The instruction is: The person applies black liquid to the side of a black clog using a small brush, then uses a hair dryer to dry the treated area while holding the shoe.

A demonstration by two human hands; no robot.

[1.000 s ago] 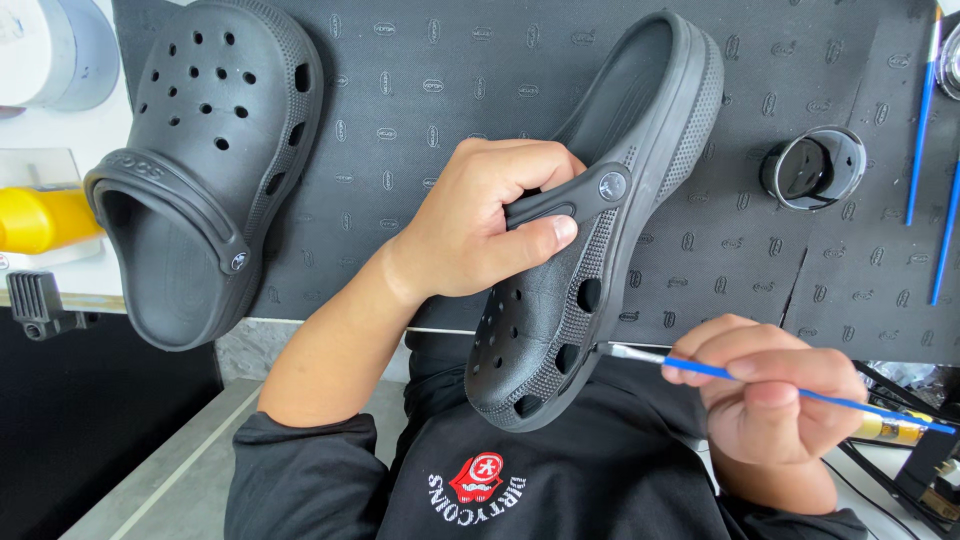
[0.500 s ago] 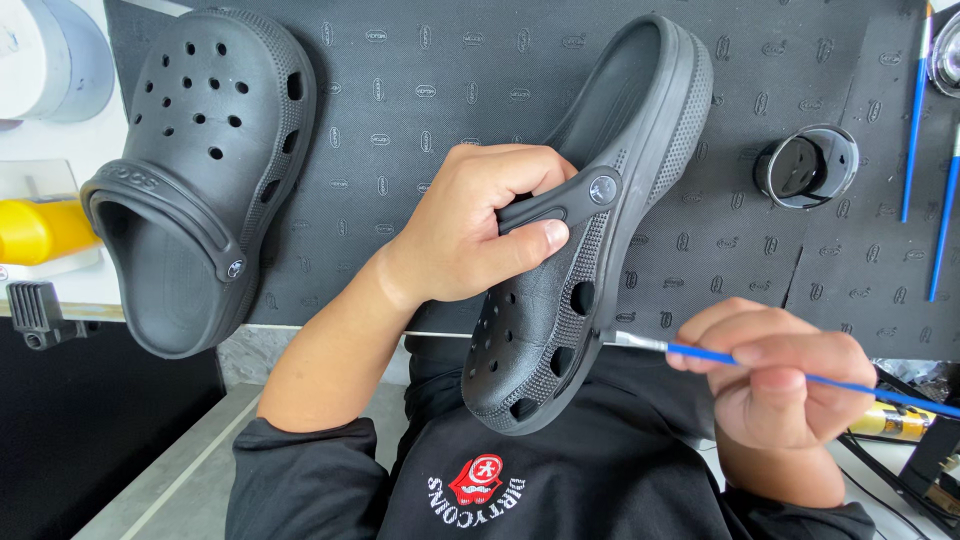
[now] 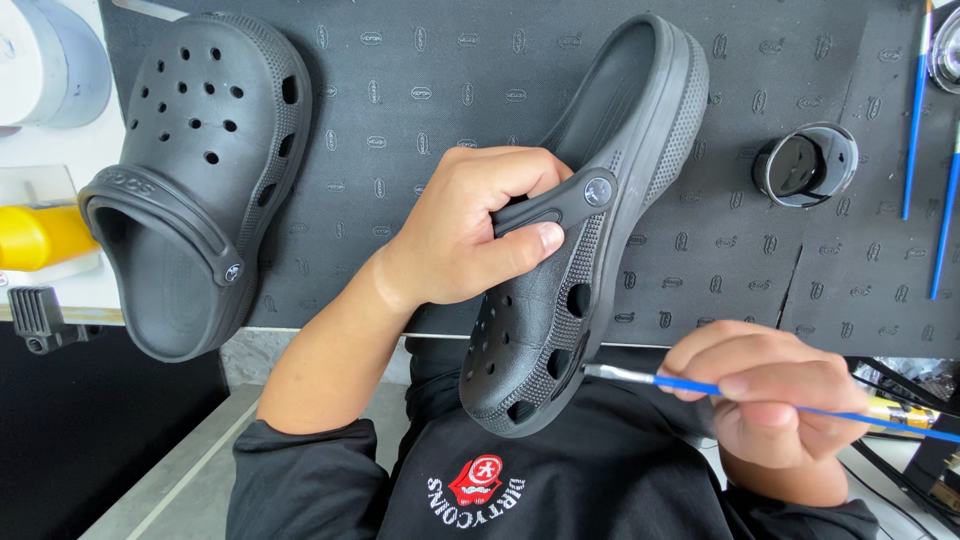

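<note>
The left hand [image 3: 470,235] grips a black clog [image 3: 585,240] — fingers curled around its strap and side wall, thumb pressed on the strap — holding it tilted above the mat's [image 3: 420,90] near edge, toe toward the person. The right hand [image 3: 775,400] pinches a blue brush [image 3: 690,384] between thumb and fingers, its tip at the clog's side by the toe. A second clog [image 3: 195,180] lies on the mat at left. A small black cup [image 3: 805,165] sits right of the held clog; its contents cannot be told.
</note>
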